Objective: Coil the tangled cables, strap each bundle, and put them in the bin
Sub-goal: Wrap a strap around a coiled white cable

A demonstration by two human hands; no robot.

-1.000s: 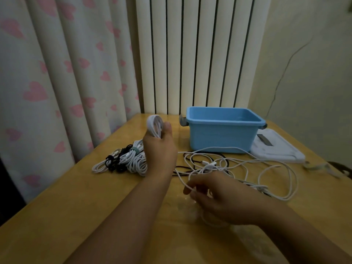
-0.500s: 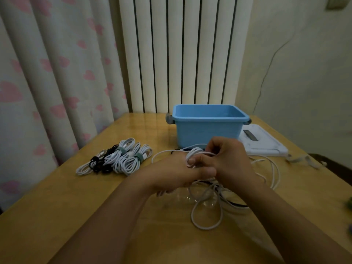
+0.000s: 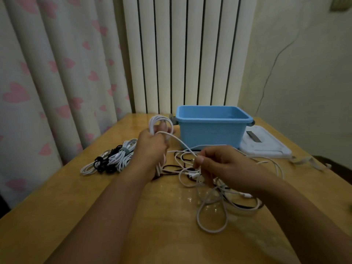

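White cable half coiled, both my hands on it above the table.

Wood table (image 3: pixel 66 221) lies nearest me, and on it the loose tangle (image 3: pixel 215 202) of white and black cables spreads under my right hand (image 3: pixel 222 164), one white loop lying closest to me. My right hand pinches a strand of the white cable between thumb and curled fingers. From there the strand rises leftward to my left hand (image 3: pixel 152 147), whose fingers curl round the coil (image 3: pixel 161 123); its loops stand up above my fist and hang below it. Left of that hand lie the bundles (image 3: pixel 114 157), white and black, one with a grey strap. Farther back stands the blue bin (image 3: pixel 211 138), with a white lid (image 3: pixel 266 147) flat just beside it on the right. Behind are a radiator (image 3: pixel 186 54) and a heart-print curtain (image 3: pixel 57 73).
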